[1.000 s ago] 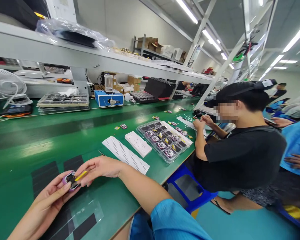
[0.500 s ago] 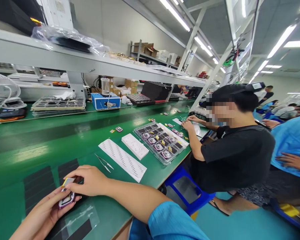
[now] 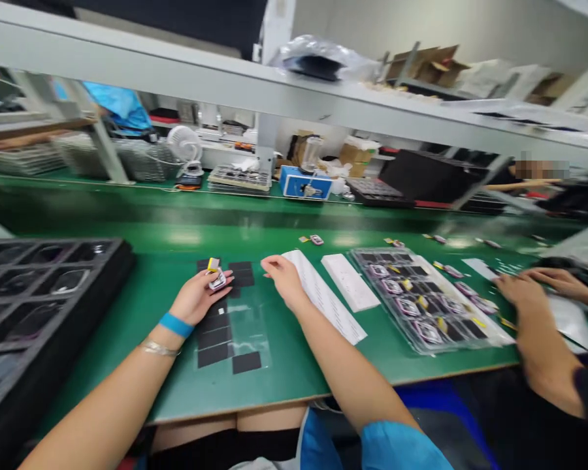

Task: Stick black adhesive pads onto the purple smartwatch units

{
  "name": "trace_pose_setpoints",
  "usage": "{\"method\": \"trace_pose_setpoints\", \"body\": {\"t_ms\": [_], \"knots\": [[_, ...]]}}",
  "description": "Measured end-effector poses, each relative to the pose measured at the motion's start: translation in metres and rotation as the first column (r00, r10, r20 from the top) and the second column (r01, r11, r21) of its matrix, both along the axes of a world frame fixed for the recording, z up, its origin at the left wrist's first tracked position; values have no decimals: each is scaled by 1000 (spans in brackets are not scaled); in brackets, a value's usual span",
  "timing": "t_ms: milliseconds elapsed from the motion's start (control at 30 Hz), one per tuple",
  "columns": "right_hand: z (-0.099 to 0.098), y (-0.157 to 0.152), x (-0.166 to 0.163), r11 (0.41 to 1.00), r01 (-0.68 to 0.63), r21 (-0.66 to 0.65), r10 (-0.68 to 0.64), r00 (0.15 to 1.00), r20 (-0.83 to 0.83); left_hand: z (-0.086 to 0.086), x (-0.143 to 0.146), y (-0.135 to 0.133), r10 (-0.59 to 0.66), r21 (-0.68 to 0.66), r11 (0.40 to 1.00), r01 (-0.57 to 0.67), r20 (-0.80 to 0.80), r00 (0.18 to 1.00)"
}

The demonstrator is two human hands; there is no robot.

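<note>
My left hand (image 3: pixel 200 292) is closed on a small pink-rimmed watch case (image 3: pixel 217 281), held between thumb and fingers. A yellow-edged square piece (image 3: pixel 213 264) stands up from the case. Below that hand, black rectangular pads (image 3: pixel 214 336) lie on a clear sheet (image 3: pixel 249 326). My right hand (image 3: pixel 285 277) is apart from the case, over the table by the left end of a white printed label sheet (image 3: pixel 323 297). Its fingertips are bent together in a pinch; whatever they may hold is too small to make out. The tweezers do not show.
A white block (image 3: pixel 350 282) and a clear tray (image 3: pixel 416 307) of watch cases lie to the right. A black foam tray (image 3: pixel 53 313) stands at the left. A co-worker's hands (image 3: pixel 529 287) work at the far right. A shelf beam (image 3: pixel 200 81) crosses above.
The view has swung left, bringing the foam tray into sight. My right hand has let go of the watch case and moved right towards the label sheet. My left hand still holds the case.
</note>
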State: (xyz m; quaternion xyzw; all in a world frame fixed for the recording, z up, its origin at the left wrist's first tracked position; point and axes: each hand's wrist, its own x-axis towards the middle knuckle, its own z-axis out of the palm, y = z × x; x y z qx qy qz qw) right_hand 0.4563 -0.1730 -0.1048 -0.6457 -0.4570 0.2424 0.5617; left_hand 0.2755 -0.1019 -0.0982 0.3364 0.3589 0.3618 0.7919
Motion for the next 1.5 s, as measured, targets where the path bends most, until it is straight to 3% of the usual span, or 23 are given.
{"method": "trace_pose_setpoints", "body": {"t_ms": [67, 133, 233, 500, 1000, 1133, 1300, 1400, 1500], "knots": [[-1, 7, -3, 986, -143, -89, 153, 981, 121, -1, -4, 3, -6, -21, 1000, 7, 17, 1000], [-2, 11, -13, 953, -219, -211, 279, 907, 316, -2, -5, 3, -31, -18, 999, 31, 27, 999], [-5, 13, -29, 944, -172, -283, 296, 819, 491, -5, -4, 1, -52, 15, 999, 51, 48, 997], [-10, 7, -41, 959, -88, -270, 236, 777, 584, -5, 0, 0, -46, 41, 998, 44, 53, 998], [-17, 17, -42, 958, -15, -288, 188, 789, 585, -6, 0, 1, -35, 6, 999, 35, 67, 997], [-21, 12, -44, 962, -58, -269, 217, 760, 613, -9, 0, 3, -25, 9, 1000, 25, 73, 997], [-8, -8, -43, 960, -257, -113, 260, 667, 698, -11, 1, 2, 0, 18, 1000, -1, 56, 998], [3, -19, -38, 957, -272, 101, 159, 784, 600, -6, 0, -3, 13, 68, 998, -14, 23, 1000], [6, -23, -32, 958, -207, 196, 141, 942, 305, 2, 0, -11, -38, 128, 991, 43, -39, 999]]}}
